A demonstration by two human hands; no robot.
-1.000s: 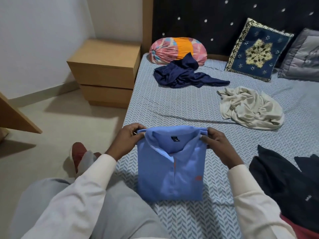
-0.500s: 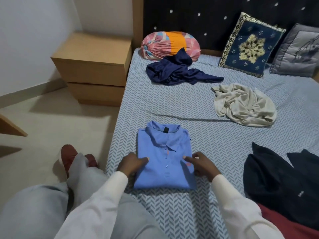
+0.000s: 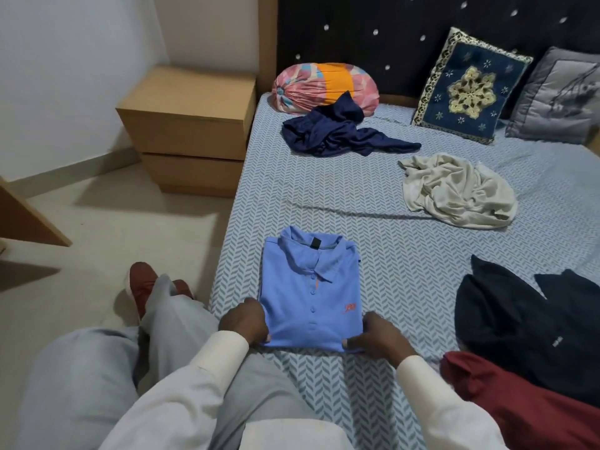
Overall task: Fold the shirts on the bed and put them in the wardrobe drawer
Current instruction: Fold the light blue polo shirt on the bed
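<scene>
A folded light blue polo shirt [image 3: 311, 287] lies flat near the left edge of the bed [image 3: 373, 196], collar pointing away from me. My left hand [image 3: 243, 321] grips its near left corner, and my right hand [image 3: 376, 336] grips its near right corner. Crumpled on the bed are a navy shirt [image 3: 337, 133], a cream shirt [image 3: 454, 190], a black shirt [image 3: 526, 326] and a dark red shirt [image 3: 526, 404] at the lower right.
A wooden bedside cabinet [image 3: 188, 125] with drawers stands left of the bed. A pink-orange bolster [image 3: 321, 86], a blue embroidered cushion [image 3: 467, 86] and a grey cushion [image 3: 558, 99] lean on the dark headboard. My legs and a red shoe [image 3: 141, 280] are on the floor.
The blue polo went from held up by its shoulders to lying flat on the bed. Both hands slid down to its near corners.
</scene>
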